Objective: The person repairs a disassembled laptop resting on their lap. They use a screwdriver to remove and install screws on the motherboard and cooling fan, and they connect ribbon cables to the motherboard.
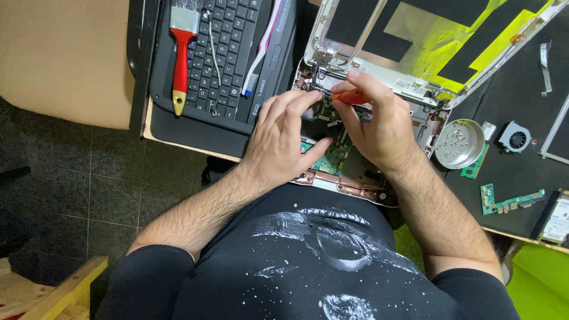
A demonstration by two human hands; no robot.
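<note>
From the head camera, both bare hands work at the centre of the picture over an opened, silver-framed laptop chassis [379, 80] with its green circuit board [332, 157] exposed. The right hand [379, 127] is closed narrowly around an orange-handled screwdriver [351, 96], gripped between thumb and fingertips; only a short piece of the handle shows and its tip is hidden among the parts below. The left hand [281, 139] lies just beside it at 9 o'clock, fingers half curled and resting on the chassis edge, thumb stretched down onto the circuit board; it holds nothing that can be made out.

At 12 to 1 o'clock from the hands lies the laptop's lid panel, lined with black and yellow foil sheets [450, 35]. At 3 o'clock, near the right wrist, stands a round shallow metal dish [459, 142] holding small screws. Farther out at 3 o'clock, on the black table [521, 172], lie a small black cooling fan [517, 137] and a narrow green circuit strip [510, 201].

At 10 to 11 o'clock sits a second, dark laptop keyboard [228, 47]. On it rest a red-handled paintbrush [181, 56] with pale bristles and a white and pink toothbrush [261, 50], well apart from the hands.
</note>
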